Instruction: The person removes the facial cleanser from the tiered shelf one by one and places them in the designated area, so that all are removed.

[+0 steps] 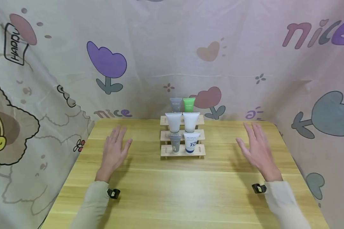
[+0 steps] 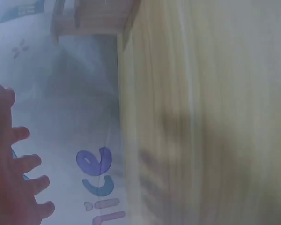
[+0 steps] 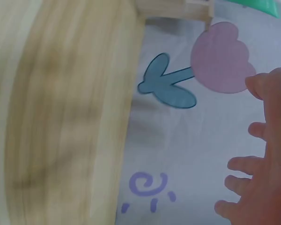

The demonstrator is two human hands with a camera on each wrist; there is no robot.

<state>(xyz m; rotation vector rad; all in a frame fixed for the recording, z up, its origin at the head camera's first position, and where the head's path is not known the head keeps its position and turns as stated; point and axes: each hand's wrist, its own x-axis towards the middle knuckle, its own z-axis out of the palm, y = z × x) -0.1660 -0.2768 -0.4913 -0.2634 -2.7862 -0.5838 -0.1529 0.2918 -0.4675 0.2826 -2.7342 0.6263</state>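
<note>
Nearest, lower edge of frame: two pale sleeves [image 1: 94, 203], [image 1: 283, 206], each with a small black wrist device [image 1: 113, 193], [image 1: 259, 188] at the cuff, over a yellowish wood-grain surface [image 1: 183, 197].

Beyond the cuffs, the hands. Left hand [image 1: 114, 154] at centre-left, right hand [image 1: 258, 154] at centre-right; both raised, fingers extended, thumbs held away, holding nothing. Shadows lie apart below them; no contact noted.

Centre of frame: a pale wooden three-tier stand [image 1: 165, 150], two tubes per tier, well apart from both hands.
– Front: small grey tube [image 1: 175, 144], left; white tube with blue print and blue base [image 1: 190, 143], right.
– Middle: two plain white tubes [image 1: 174, 122], [image 1: 190, 122], side by side.
– Top: grey-blue tube [image 1: 176, 104], left; bright green tube [image 1: 189, 104], right; lower parts hidden.

Farthest: pale printed cloth [image 1: 160, 47].

Step, my judgement: hands at rest, either before handling or after it; cannot tell which. Any move on a tube would call for reaching inward and forward, then a narrow pinch, without knocking its close neighbour.
</note>
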